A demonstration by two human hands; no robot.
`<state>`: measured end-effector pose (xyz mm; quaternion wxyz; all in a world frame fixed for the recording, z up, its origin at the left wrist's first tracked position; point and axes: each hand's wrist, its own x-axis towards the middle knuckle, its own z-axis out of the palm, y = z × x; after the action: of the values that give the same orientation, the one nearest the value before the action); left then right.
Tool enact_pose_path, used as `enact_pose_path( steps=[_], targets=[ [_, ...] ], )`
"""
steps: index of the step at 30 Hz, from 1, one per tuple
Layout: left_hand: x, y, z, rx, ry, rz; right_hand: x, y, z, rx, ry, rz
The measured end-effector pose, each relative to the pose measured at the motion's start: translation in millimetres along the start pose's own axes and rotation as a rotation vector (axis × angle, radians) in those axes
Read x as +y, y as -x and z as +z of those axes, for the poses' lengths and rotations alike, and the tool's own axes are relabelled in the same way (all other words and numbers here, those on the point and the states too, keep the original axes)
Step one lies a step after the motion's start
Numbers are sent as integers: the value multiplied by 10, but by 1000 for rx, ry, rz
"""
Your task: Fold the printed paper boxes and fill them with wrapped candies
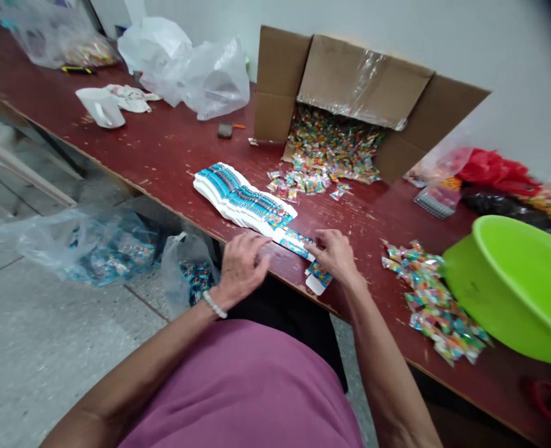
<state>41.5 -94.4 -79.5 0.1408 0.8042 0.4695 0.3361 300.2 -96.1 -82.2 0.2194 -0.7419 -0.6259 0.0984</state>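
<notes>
Your left hand, wearing pale beaded bracelet, at near edge of worn dark-red tabletop; fingers loosely bent, thumb spread apart. Your right hand at flat blue-and-white printed cardboard carton, which lies between hands; cannot tell whether fingers pinch it. Similar second carton just below right hand. Fanned row of blue-and-white flat cartons beyond left hand. Open brown cardboard box behind, colourful wrapped sweets spilling out.
</notes>
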Motion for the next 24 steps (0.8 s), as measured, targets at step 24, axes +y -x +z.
enact_pose_path(
  steps=[24],
  targets=[
    [273,-189,-229,-1191,1517,-606,-923,311,-569,-245,-593,-548]
  ],
)
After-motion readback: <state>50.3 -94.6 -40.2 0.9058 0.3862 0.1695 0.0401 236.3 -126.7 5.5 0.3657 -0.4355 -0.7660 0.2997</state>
